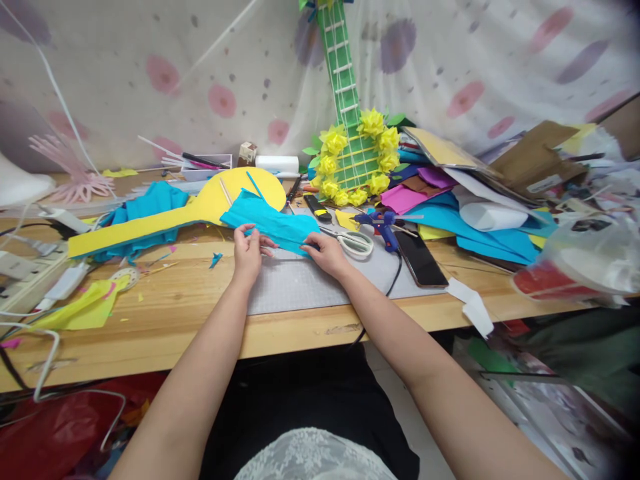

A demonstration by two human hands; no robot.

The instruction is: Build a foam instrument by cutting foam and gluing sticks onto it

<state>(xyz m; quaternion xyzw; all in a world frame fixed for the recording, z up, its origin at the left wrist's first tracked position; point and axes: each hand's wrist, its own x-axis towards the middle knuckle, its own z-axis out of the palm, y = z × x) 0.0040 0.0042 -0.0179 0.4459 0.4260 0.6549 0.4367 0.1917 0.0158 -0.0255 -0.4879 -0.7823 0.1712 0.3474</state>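
Observation:
A strip of blue crepe paper [275,223] stretches between my two hands above the grey cutting mat [300,287]. My left hand [250,252] pinches its lower left edge, with some fingers reaching underneath. At the lower right corner, my right hand [326,253] grips the paper between thumb and fingers. Behind the strip lies a yellow guitar-shaped cutout [210,200] with a blue side edge, its neck pointing left. A thin blue stick [256,185] and a pale stick [226,191] rest on its body. White-handled scissors [356,244] lie just right of my right hand.
A blue glue gun [383,227], a phone [419,259] and a black-yellow cutter [318,209] lie to the right. A green paper guitar with yellow flowers [357,160] leans at the back. Coloured paper [465,223] and a plastic cup [565,273] crowd the right; a power strip [35,277] sits left.

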